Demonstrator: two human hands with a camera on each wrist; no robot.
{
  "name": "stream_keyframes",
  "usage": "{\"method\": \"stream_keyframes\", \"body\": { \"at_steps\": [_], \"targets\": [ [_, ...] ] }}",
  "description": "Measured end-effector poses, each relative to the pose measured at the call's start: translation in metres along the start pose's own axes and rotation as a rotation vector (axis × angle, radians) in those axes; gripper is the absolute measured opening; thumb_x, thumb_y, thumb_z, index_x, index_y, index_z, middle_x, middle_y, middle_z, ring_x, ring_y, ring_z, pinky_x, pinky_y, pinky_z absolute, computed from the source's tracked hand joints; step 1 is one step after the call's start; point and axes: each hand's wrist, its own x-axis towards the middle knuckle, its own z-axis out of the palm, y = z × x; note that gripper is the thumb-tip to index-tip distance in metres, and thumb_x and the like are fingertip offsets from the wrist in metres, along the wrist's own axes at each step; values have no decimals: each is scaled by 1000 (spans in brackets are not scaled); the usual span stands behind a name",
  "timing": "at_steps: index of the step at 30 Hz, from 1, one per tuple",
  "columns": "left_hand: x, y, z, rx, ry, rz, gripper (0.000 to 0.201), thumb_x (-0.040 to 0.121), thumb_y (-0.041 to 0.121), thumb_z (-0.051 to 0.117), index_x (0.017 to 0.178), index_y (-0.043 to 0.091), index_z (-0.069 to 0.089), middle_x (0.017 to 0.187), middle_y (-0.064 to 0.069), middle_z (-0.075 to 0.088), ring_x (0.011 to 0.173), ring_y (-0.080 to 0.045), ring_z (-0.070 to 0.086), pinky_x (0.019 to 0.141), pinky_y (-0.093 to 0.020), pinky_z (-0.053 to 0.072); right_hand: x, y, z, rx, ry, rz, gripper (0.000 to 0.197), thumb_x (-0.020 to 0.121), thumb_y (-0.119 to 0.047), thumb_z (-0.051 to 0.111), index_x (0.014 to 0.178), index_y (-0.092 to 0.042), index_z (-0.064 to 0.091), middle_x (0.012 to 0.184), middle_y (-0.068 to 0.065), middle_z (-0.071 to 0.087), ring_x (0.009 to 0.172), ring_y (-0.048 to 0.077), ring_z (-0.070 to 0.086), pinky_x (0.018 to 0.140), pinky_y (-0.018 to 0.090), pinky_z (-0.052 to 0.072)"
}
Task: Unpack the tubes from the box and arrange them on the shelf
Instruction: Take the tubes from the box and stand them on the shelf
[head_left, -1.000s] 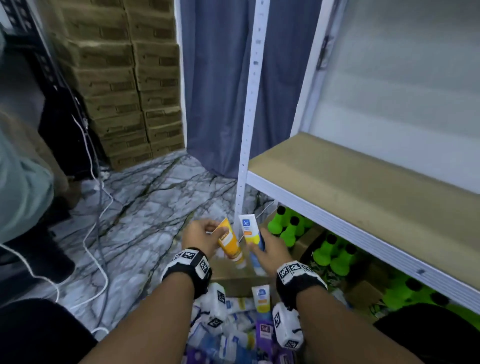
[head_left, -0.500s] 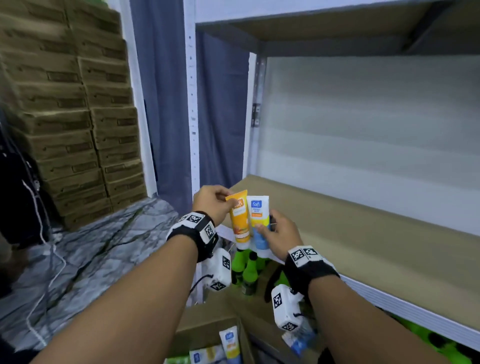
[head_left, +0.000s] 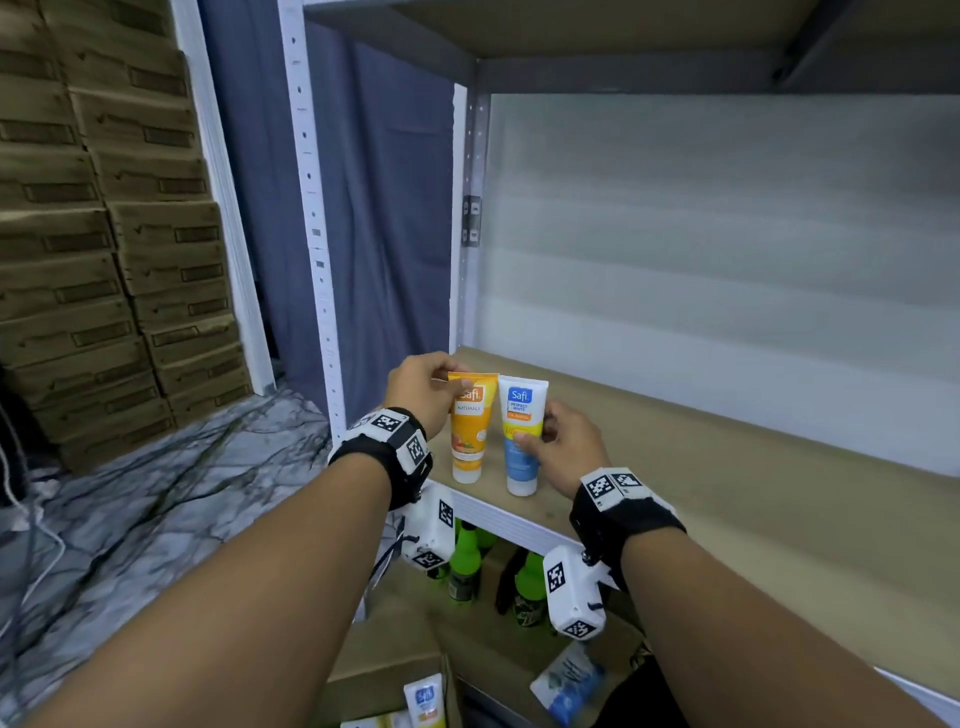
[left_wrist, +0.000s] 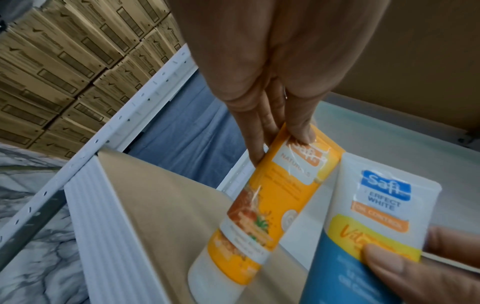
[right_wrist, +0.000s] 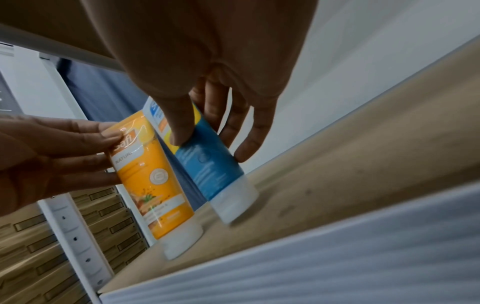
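Here, 2 tubes stand cap-down, side by side at the shelf (head_left: 675, 467) front corner. The left hand (head_left: 421, 395) pinches the orange tube (head_left: 467, 431) near its top; the right hand (head_left: 566, 452) grips the blue-and-white tube (head_left: 521, 441) mid-body

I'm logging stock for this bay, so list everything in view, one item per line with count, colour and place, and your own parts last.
orange tube: one, orange with white cap, cap-down at the shelf's front left corner
blue tube: one, white, yellow and blue, cap-down just right of the orange tube
shelf: one, tan board with white front rail
green bottles: several, green, on the level below the shelf
box: one, brown cardboard, low in the head view, with more tubes inside
cartons: many, brown, stacked at left
curtain: one, grey-blue, behind the shelf post
left hand: pinches the orange tube's top
right hand: grips the blue tube's middle
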Motion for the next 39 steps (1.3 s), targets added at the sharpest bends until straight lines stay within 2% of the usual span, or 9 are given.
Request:
{"method": "stream_keyframes", "body": {
  "at_steps": [4, 7, 10, 15, 19, 24, 28, 32, 39],
  "targets": [
    [-6, -10, 1, -33, -20, 39, 17, 83, 20, 73, 98, 24, 67, 92, 4, 70, 89, -15, 69, 81, -39, 59, 2, 2, 2, 33, 6, 22, 32, 82, -12, 73, 112, -15, 63, 102, 1, 71, 92, 15, 67, 86, 32, 54],
    [-18, -19, 1, -116, -103, 11, 46, 73, 10, 81, 113, 19, 60, 99, 2, 70, 92, -14, 69, 85, -33, 57, 2, 2, 3, 19, 6, 20, 32, 81, -13, 73, 112, -15, 63, 102, 0, 71, 92, 14, 67, 85, 31, 53],
    [-30, -34, 4, -2, -188, -6, 52, 63, 6, 87, 108, 18, 64, 96, 3, 71, 87, -11, 69, 82, -31, 58, 1, 3, 2, 10, 3, 27, 33, 76, -10, 77, 106, -17, 65, 97, -1, 72, 89, 14, 68, 82, 29, 54],
    [-27, -40, 6, 142, -193, 10, 45, 66, 9, 85, 103, 24, 64, 93, 5, 70, 81, -6, 67, 75, -21, 55, 0, 5, -2, -43, 11, 73, 41, 63, -8, 86, 99, -16, 68, 89, -1, 72, 80, 11, 68, 71, 19, 50],
    [-7, -41, 13, 236, -246, -1, 47, 68, 10, 84, 108, 21, 63, 96, 5, 69, 85, -8, 66, 85, -31, 56, 10, 5, 0, -74, 22, 88, 40, 62, -8, 87, 97, -16, 68, 88, 0, 72, 78, 12, 67, 72, 20, 51],
    [26, -42, 27, 397, -252, -7, 45, 74, 14, 79, 114, 18, 58, 105, 1, 67, 95, -17, 64, 91, -38, 54, 43, 7, 6, -161, 53, 140, 39, 61, -13, 88, 96, -14, 70, 90, 1, 73, 82, 15, 69, 82, 31, 56],
    [59, -45, 40, 531, -234, -8, 40, 78, 19, 74, 113, 16, 55, 107, -3, 66, 99, -22, 63, 89, -38, 53, 79, 11, 11, -230, 12, 156, 43, 60, -14, 87, 99, -16, 70, 97, 0, 74, 88, 14, 69, 82, 24, 52],
    [94, -52, 54, 557, -250, -45, 40, 83, 19, 68, 119, 18, 52, 110, -4, 65, 99, -23, 64, 90, -40, 53, 114, 20, 20, -238, 32, 159, 46, 60, -13, 87, 102, -15, 69, 99, 0, 73, 89, 15, 69, 80, 24, 52],
    [167, -68, 73, 586, -276, -65, 48, 80, 21, 72, 122, 14, 50, 118, -11, 61, 105, -30, 63, 93, -42, 52, 184, 35, 34, -301, 52, 152, 44, 64, -14, 86, 104, -14, 67, 104, 2, 71, 94, 19, 67, 77, 21, 46]
  ]
}}
